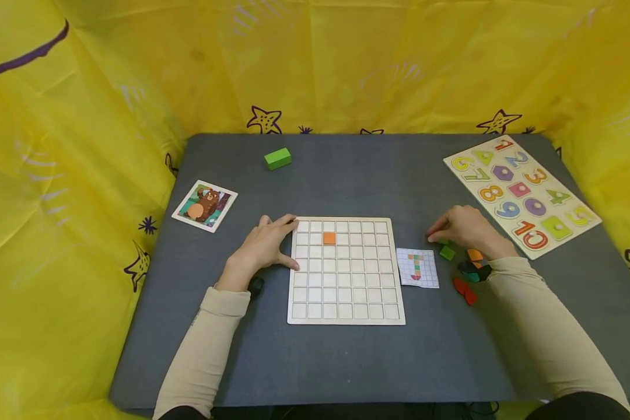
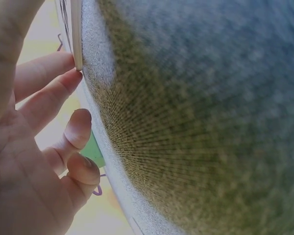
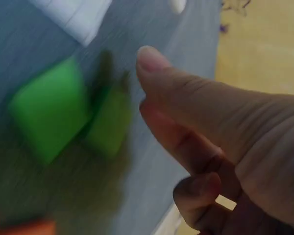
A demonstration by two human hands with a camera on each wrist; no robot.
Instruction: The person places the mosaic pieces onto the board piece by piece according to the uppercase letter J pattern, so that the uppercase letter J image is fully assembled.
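A pale wooden grid board (image 1: 346, 272) lies mid-table with one orange square tile (image 1: 329, 238) in an upper cell. My left hand (image 1: 259, 248) spreads its fingers and thumb along the board's left edge; in the left wrist view, fingertips (image 2: 71, 78) touch its side. My right hand (image 1: 464, 227) hovers by the green tiles (image 1: 447, 252), thumb near the forefinger. In the right wrist view, two green tiles (image 3: 51, 112) lie beside the fingertips, and no piece shows between thumb and forefinger. A small pattern card (image 1: 425, 271) sits right of the board.
Orange pieces (image 1: 474, 255), teal pieces (image 1: 471, 276) and red pieces (image 1: 464, 291) lie near the right forearm. A number-and-shape puzzle (image 1: 522, 195) lies back right. Left are a bear picture (image 1: 205, 205) and a green block (image 1: 278, 158). Yellow cloth (image 1: 346, 64) surrounds the table.
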